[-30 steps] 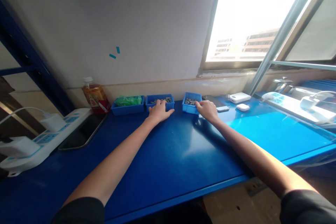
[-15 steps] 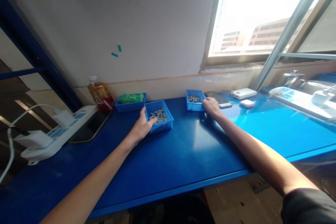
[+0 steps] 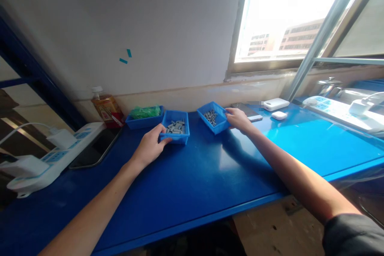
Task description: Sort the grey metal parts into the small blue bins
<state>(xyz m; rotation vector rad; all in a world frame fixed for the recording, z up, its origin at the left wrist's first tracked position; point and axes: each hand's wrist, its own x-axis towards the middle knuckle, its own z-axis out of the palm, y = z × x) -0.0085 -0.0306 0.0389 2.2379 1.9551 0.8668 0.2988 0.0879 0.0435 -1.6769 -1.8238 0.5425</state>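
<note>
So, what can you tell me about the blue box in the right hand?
The blue box looks like plastic, open-topped with straight walls. Small grey, metal-looking pieces lie inside, mostly toward its left. It sits at an angle at the back of the blue table; whether it is lifted is hard to tell. The right hand grips its right side.

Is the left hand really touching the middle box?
Touching. The head view shows the left hand gripping the middle box at its near left corner.
</note>
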